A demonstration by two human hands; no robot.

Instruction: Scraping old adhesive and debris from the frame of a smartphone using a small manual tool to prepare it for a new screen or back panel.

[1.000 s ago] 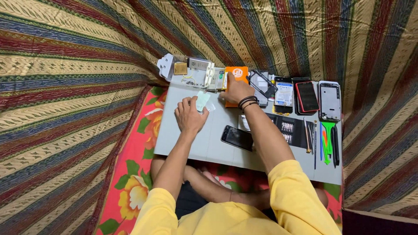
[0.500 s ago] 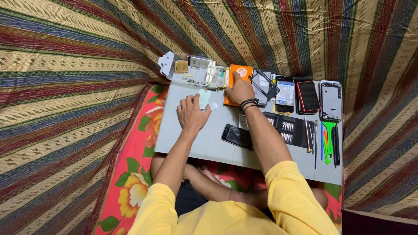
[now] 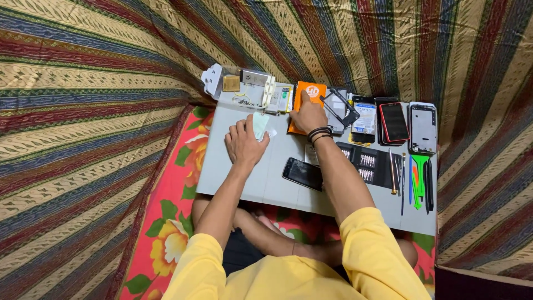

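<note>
Low grey table [image 3: 239,183] on striped cloth [image 3: 100,83]. Left hand [image 3: 244,145] flat, fingers spread on pale sheet [image 3: 260,124]; right hand [image 3: 308,116] pinches orange packet [image 3: 308,92].

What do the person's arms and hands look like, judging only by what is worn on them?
Both arms are bare from short yellow sleeves down. The right hand has dark bands round its wrist. The left hand wears nothing visible: no gloves, no watch.
</note>
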